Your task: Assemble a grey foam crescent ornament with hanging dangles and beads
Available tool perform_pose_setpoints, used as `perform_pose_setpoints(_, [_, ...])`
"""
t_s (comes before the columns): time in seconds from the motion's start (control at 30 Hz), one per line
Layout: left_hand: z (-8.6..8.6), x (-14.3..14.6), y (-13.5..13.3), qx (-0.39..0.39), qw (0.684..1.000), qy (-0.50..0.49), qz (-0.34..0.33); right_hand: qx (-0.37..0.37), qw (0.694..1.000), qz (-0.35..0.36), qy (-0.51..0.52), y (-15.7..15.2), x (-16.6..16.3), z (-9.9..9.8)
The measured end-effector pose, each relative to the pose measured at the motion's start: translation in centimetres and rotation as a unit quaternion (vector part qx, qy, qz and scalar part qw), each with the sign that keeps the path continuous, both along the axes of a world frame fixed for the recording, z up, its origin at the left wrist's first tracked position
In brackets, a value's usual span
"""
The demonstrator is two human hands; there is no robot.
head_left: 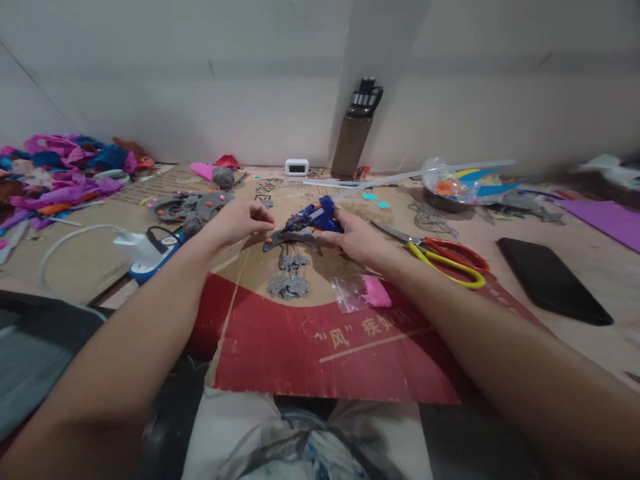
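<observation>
Pinching what appears to be 1 tiny orange bit [273, 225], the left hand [240, 223] hovers beside a curved grey fabric-like strip [306, 238] on red-and-tan printed cardboard [280, 360], while the right hand [357, 237] wraps around a blue plastic glue gun [320, 215] above it. The step in hand looks like gluing trim to the strip; the next move likely calls for a steady nozzle and careful placement clear of hot glue. Counted nearby: 2 ruffled grey clusters [289, 287] below the strip, 1 clear plastic bag [347, 295] with 1 bright pink piece [376, 292], 1 pair of red-and-yellow-handled scissors [417, 241], 1 black phone [554, 280], 2 flat turquoise pieces [370, 197] and 1 dark-capped translucent brown bottle [353, 137].
</observation>
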State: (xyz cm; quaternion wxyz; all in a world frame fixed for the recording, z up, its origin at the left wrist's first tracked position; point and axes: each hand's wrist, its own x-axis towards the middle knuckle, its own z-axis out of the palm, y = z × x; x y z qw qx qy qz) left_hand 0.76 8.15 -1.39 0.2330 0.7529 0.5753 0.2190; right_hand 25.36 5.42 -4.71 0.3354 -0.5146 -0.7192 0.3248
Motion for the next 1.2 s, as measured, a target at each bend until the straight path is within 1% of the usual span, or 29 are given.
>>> perform_pose_setpoints(0.57, [0.2,0.1,0.0,-0.002,0.999,0.036,-0.011,0.023,0.998,-0.013,-0.052,0.0,-0.1,0.2])
perform_pose_setpoints(0.77, [0.1,0.1,0.1,0.0,0.999,0.034,-0.018,0.042,0.995,-0.011,-0.085,0.2,0.0,0.2])
perform_pose_setpoints(0.87, [-0.1,0.0,0.2,-0.002,0.999,0.028,-0.021,0.044,0.995,0.005,-0.092,-0.1,0.0,0.5])
perform_pose_setpoints(0.97, [-0.2,0.0,0.3,0.003,0.999,0.032,-0.018,0.075,0.99,0.022,-0.116,-0.5,0.1,1.1])
perform_pose_setpoints(1.1, [-0.3,0.0,0.3,-0.004,0.999,0.043,-0.012,0.121,0.974,0.036,-0.19,-0.9,0.3,1.7])
perform_pose_setpoints(1.2, [-0.4,0.1,0.2,-0.013,0.999,0.039,-0.012,0.142,0.967,0.048,-0.204,-0.9,0.5,1.8])
